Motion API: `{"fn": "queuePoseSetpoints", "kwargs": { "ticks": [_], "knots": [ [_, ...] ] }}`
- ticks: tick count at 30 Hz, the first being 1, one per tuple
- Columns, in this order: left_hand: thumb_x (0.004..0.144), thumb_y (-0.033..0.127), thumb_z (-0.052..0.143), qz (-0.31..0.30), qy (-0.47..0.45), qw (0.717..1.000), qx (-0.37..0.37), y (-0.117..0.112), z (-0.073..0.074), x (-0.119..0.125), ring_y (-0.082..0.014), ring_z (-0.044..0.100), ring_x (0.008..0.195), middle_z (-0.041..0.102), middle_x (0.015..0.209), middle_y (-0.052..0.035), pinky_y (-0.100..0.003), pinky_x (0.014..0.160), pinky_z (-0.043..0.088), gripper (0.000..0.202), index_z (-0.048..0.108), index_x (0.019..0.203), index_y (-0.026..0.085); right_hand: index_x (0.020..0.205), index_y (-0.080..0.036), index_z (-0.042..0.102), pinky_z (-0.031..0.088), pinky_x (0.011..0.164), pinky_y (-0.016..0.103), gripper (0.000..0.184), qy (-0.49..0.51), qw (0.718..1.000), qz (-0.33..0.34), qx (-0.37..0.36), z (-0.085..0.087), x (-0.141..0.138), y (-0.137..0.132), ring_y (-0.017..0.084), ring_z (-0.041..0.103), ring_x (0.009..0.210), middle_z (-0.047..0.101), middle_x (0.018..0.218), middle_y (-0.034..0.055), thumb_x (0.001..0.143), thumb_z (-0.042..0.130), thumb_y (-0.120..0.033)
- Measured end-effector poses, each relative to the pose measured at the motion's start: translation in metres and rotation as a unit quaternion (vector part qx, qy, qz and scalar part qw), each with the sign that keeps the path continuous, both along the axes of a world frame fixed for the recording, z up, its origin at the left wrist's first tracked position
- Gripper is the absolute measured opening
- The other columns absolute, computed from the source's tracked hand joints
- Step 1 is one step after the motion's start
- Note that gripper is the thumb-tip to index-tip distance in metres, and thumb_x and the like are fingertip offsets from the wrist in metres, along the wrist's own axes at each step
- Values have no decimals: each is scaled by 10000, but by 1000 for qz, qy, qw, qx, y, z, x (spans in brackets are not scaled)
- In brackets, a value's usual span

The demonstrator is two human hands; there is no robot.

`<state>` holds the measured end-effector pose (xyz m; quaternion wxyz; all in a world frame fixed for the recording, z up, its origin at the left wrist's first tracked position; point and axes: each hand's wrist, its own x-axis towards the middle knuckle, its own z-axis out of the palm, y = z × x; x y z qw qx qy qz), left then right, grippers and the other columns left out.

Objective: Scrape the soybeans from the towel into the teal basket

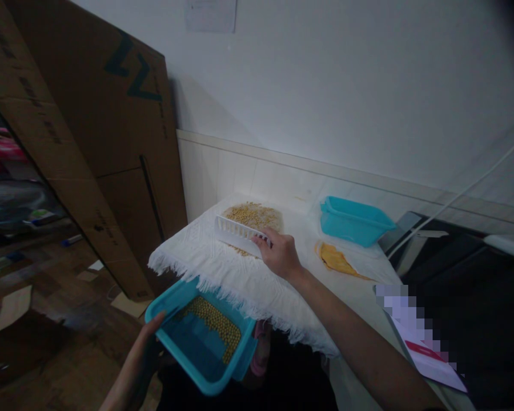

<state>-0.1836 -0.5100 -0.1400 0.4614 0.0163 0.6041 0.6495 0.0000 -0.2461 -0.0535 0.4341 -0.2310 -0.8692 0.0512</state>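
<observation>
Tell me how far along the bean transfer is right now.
Partly done: a layer of beans already lies in the teal tub that the left hand holds below the towel's edge. In hand: the right hand holds the white scraper against the bean pile. Left: most of that pile sits on the towel.

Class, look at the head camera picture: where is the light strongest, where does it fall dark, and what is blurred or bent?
Head view: brightest on the white wall and white towel; dark, vignetted corners at right; left edge smeared and blurred; the wall ledge bows from wide-lens distortion; a pixelated patch covers the paper; the left hand and teal tub sit in dimmer light.
</observation>
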Motion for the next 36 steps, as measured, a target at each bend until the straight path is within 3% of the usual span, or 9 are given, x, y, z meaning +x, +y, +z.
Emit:
{"fn": "queuePoseSetpoints", "kwargs": {
  "ticks": [4,9,15,21,28,36],
  "knots": [
    [666,591,805,7,3,1000,-8,0,2,0,-429,767,1003,841,874,-116,-543,760,649,633,750,1179,226,871,-183,728,417,567,231,145,1,1000,1,-7,0,-1,-2,146,625,551,719,689,33,939,632,-267],
    [677,574,812,7,19,1000,2,0,0,-2,-401,737,1108,843,963,-127,-489,795,657,598,752,1152,215,849,-189,726,424,573,232,149,-1,1000,-7,-25,1,0,0,147,611,555,713,689,28,930,647,-287],
    [713,577,783,7,-12,1000,-20,2,1,-1,-408,754,1063,837,852,-122,-511,764,657,527,754,1100,221,850,-197,724,426,581,237,136,-12,999,-11,-32,1,1,3,150,606,567,713,702,25,922,650,-285],
    [723,595,769,-4,23,1000,-20,1,7,3,-411,767,1022,844,947,-123,-477,697,658,597,735,1191,226,846,-194,729,428,570,232,134,12,998,-2,-62,5,2,4,142,595,534,712,677,14,912,663,-291],
    [765,613,724,-11,14,999,-35,1,6,1,-407,781,965,837,827,-117,-515,738,648,634,710,1252,207,843,-196,738,438,591,239,112,10,997,4,-74,8,5,11,149,608,560,710,683,10,892,674,-274],
    [675,648,771,2,17,999,-33,0,0,-2,-461,753,1025,845,975,-130,-526,723,652,751,716,1295,228,807,-203,733,433,572,247,127,29,995,4,-94,10,8,17,151,583,550,693,663,3,874,685,-299]
  ]
}}
